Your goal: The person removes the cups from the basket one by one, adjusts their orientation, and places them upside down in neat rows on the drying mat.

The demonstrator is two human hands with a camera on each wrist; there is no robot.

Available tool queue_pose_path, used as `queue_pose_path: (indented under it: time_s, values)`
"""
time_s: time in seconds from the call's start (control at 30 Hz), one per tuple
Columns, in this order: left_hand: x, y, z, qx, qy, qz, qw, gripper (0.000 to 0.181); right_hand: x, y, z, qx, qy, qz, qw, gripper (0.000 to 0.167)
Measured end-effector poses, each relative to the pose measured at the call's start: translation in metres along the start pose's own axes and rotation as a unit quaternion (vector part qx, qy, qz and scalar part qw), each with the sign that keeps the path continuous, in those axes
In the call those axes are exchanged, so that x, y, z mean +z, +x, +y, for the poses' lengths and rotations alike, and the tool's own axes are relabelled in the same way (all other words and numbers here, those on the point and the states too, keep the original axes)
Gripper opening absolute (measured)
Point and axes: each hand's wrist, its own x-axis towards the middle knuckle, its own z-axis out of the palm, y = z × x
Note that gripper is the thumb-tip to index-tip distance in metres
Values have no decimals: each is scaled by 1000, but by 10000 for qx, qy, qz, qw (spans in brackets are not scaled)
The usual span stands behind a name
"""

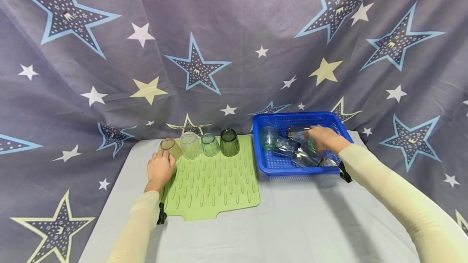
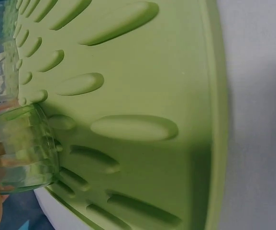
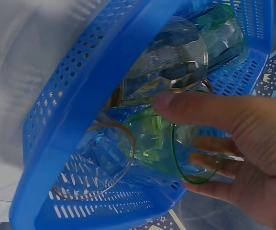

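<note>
My left hand (image 1: 161, 169) grips the leftmost glass (image 1: 170, 147), a ribbed, reddish-topped tumbler at the green mat's (image 1: 215, 182) far left corner. Close up in the left wrist view, this glass (image 2: 23, 148) rests on the mat, skin showing through it. Beside it stand a clear glass (image 1: 191, 146), a bluish glass (image 1: 210, 145) and a dark green glass (image 1: 229, 143). Over the blue basket (image 1: 268, 169), my right hand (image 3: 257, 148) spreads its thumb and fingers about a green-rimmed glass (image 3: 152, 143) lying on its side. Whether the fingers touch that glass is unclear.
Several other glasses crowd the basket, among them a greenish one (image 1: 269, 138), a clear one (image 3: 171, 57) and an orange-rimmed one (image 3: 104, 158). A white-covered table (image 1: 292, 218) carries basket and mat. Behind it hangs a star-patterned cloth (image 1: 234, 31).
</note>
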Motion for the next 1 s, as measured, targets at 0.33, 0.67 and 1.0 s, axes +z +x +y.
queue_pose_path:
  time_s: [0.33, 0.67, 1.0]
  values:
    - [-2, 1, -1, -70, 33, -315, 9995, 33, -5, -3, 2, -34, 19, 91, 10000, 69]
    - [-2, 1, -1, -108, 37, -359, 9993, 33, -9, -4, 5, -25, 498, 142, 9987, 69]
    - [-1, -1, 0, -85, 15, -283, 9996, 33, -11, -6, 22, -365, 1651, 941, 9811, 62]
